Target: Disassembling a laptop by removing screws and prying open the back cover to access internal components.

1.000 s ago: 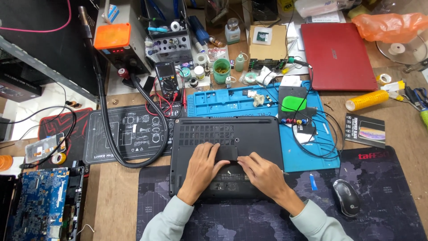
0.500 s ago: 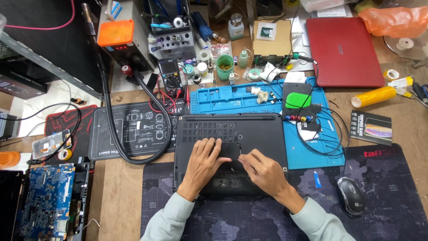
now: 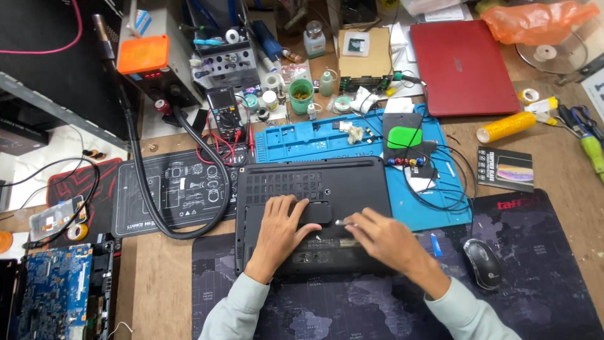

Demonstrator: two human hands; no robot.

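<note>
A black laptop (image 3: 352, 179) lies bottom-up in the middle of the desk, partly on a dark map-print desk mat (image 3: 535, 283). My left hand (image 3: 280, 230) rests flat on its underside, fingers spread, fingertips beside a small rectangular cover panel (image 3: 316, 213). My right hand (image 3: 384, 242) lies on the laptop to the right of that panel. It pinches a thin tool whose silvery tip (image 3: 341, 222) points left, just off the panel's right edge. Most of the tool is hidden in the hand.
A blue repair mat (image 3: 302, 141) with small parts lies behind the laptop, a red laptop (image 3: 462, 66) at the back right. A mouse (image 3: 483, 263) sits right of my forearm. A multimeter (image 3: 224, 113), a thick black hose (image 3: 148, 195) and a bare circuit board (image 3: 53, 302) are at the left.
Both hands stay on the laptop's underside. My right hand has shifted slightly and the tool's tip now shows near the small panel. The view has moved a little.
</note>
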